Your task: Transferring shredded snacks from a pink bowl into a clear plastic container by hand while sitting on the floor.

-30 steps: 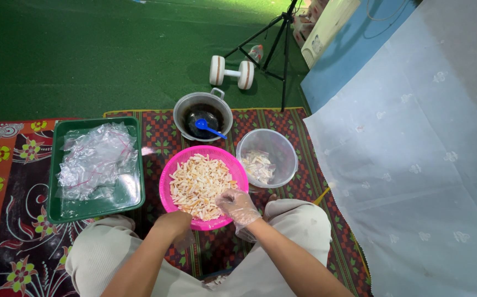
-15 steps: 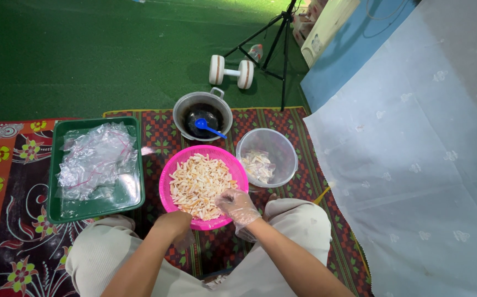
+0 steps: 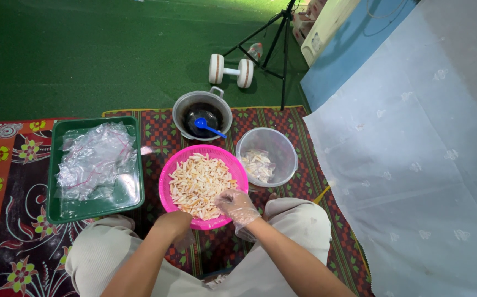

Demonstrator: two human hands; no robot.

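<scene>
So the right hand (image 3: 237,204), in a thin clear glove, is down in the pink basket (image 3: 168,175) with fingers curled loosely onto the pile of pale cut strips (image 3: 199,184), touching them at the near edge. The left hand (image 3: 175,224) sits at the basket's near rim, knuckles up, fingers bent under, so I can't tell if it's gripping the rim or just resting there.

Compared with a second ago, basically nothing has moved; both hands and the basket sit in the same spots.

The basket is round, so no real long axis. It sits on the patterned mat (image 3: 12,242) right in front of the knees. The strips lie every which way. Just beside it: a clear tub (image 3: 282,146) with a few strips, a metal pot (image 3: 186,104) holding a blue spoon (image 3: 207,127), and a green tray (image 3: 54,181) of plastic bags (image 3: 96,159).
</scene>
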